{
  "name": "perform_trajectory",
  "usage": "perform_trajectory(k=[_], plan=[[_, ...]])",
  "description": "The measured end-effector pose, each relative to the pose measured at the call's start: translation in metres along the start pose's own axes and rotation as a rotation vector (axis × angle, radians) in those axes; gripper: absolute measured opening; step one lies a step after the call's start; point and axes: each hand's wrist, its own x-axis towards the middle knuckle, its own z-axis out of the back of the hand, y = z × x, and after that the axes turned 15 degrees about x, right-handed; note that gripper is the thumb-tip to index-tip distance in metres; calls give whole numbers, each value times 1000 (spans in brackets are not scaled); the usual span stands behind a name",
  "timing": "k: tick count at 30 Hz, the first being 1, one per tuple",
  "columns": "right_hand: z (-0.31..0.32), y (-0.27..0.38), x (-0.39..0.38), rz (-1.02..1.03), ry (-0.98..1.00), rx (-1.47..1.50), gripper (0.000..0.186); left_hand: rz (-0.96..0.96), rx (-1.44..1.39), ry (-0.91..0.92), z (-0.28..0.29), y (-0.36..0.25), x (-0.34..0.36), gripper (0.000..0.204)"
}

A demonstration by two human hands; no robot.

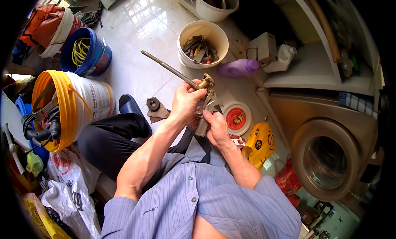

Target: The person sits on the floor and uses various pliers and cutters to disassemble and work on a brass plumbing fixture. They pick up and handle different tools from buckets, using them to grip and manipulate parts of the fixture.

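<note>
In front of my body I hold a metal rod with a brass-coloured fitting (206, 81) at one end. The rod points up and to the left. My left hand (185, 103) is closed around it near the fitting. My right hand (217, 128) grips a grey metal tool (203, 126) with a lever-like part, close against the fitting and beside my left fingers. Its exact kind and how the two pieces meet are partly hidden by my fingers. On the floor left of my hands lies a rusty metal plate (160, 114) with a black ring (153, 104) on it.
A white bucket of hand tools (184, 34) stands ahead, with a purple bottle (238, 68) beside it. A round white lid (248, 115) and yellow bag (260, 142) lie to the right, near a front-loading washing machine (295, 133). Buckets, including a yellow-rimmed one (88, 94), crowd the left.
</note>
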Motion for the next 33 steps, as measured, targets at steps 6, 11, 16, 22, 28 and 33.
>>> perform_trajectory(k=[6,11,16,22,28,33], plan=[[-10,11,-2,-19,-53,-59,41,-2,-70,25,3,2,2,37],[-20,16,-4,-34,-48,-57,39,22,-95,51,4,-2,2,36],[-17,8,-3,28,-78,-129,36,12,-83,121,7,5,5,27],[-8,-5,0,227,-163,-798,24,119,-370,71,-4,0,4,33],[-11,-7,-2,709,45,-1412,27,114,-321,175,2,3,3,37],[-9,-8,-1,706,55,-1440,28,168,-359,178,3,6,3,35]])
